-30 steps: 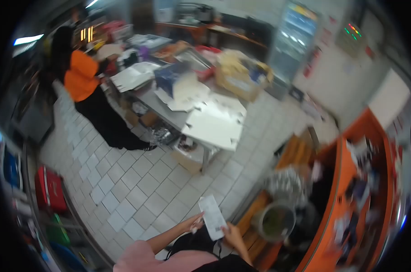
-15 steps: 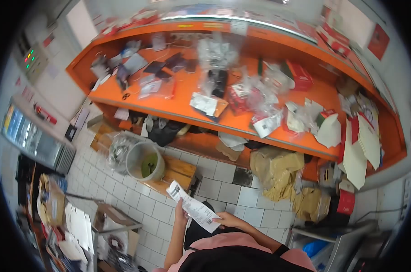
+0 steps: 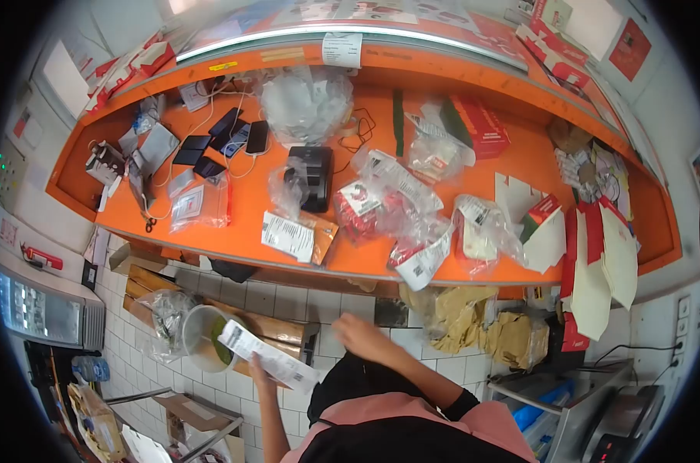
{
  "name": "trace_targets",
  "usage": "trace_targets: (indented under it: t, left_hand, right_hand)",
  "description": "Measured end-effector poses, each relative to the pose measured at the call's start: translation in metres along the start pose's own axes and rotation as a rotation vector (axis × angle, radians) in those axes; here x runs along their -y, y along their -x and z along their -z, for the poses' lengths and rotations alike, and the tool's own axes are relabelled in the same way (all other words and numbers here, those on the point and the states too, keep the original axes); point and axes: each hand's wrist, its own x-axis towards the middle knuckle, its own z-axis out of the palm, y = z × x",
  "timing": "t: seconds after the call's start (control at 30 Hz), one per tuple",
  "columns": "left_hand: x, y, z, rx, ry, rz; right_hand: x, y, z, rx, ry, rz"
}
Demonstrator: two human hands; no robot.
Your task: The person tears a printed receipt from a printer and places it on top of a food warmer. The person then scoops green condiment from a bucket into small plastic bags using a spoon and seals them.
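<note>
1. White, long, narrow paper strip (image 3: 279, 359) with dark print lies slantwise in front of the person, printed face up, between the body and the orange desk (image 3: 246, 194).
2. The bare left hand (image 3: 260, 375) holds it: the grip pinches the strip along its near edge, thumb against the paper.
3. The bare right hand (image 3: 362, 339) is apart from the strip, out over the pale tiled floor and black trousers – its fingers are bent and blurred, and whether its grip is spread or pressed together I cannot tell.
4. Beyond the strip's upper end, partly behind it from this view, is a round translucent plastic bucket (image 3: 198, 328) with something green inside; it is on a low, brown, slatted wooden platform (image 3: 290, 333), just beside a crumpled clear plastic bag (image 3: 165, 320).
5. On the desk, a black boxy device (image 3: 316, 179) is near the middle, with a bundle of clear plastic bags (image 3: 304, 108) behind it.
6. To the device's left lie several dark flat phones (image 3: 257, 137) among pale cables; to its right, clear bags holding red packages (image 3: 358, 220).
7. Red-and-white folded cardboard pieces (image 3: 616, 258) hang over the desk's front edge, well apart from both hands.
</note>
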Motion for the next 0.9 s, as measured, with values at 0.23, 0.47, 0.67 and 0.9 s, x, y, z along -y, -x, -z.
trace_targets:
  t: [0.23,0.47,0.67,0.9]
  left_hand:
    - [-0.024,-0.066,-0.062,-0.150,0.048,-0.032]
    - [0.015,-0.105,-0.040,-0.216,-0.041,-0.061]
    - [0.041,-0.063,0.032,-0.417,-0.487,0.113]
    - [0.026,-0.043,-0.007,-0.303,-0.793,0.332]
  right_hand:
    - [-0.049,-0.048,0.197,-0.682,-0.069,-0.175]
    - [-0.135,-0.125,0.315,-0.960,0.159,-0.192]
    - [-0.184,-0.187,0.332,-0.816,0.228,-0.103]
    - [-0.188,-0.181,0.290,-0.677,0.322,-0.232]
